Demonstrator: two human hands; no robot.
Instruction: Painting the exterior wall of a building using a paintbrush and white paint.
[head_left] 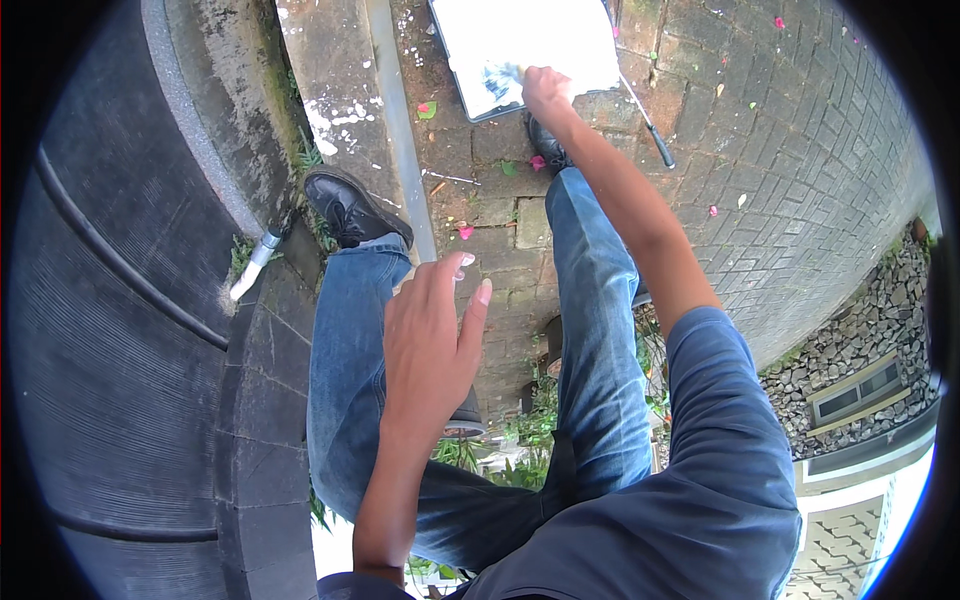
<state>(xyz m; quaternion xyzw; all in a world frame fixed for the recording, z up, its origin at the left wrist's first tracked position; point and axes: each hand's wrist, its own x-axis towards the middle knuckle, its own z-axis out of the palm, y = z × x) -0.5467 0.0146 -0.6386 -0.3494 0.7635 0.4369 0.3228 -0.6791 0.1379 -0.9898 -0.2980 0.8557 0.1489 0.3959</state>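
My right hand (548,92) reaches over the near edge of a flat, dark-rimmed tray (560,45) with a glaring white surface. Its fingers are closed, and whatever they hold is hidden. Beside the fingers, the white is smeared and a dark patch shows through. My left hand (430,325) hangs in the air above my left thigh, with thumb and fingers apart and nothing between them. White marks, like paint, show on its fingertips. Past the tray's right side sticks out a thin metal rod with a dark handle (660,146).
A paintbrush with white bristles (247,275) lies at the left, by the dark ridged surface (120,330). White splashes mark the concrete strip (340,110). My black shoes (350,208) stand on brick paving (790,130) scattered with pink petals. Plants and pots are below.
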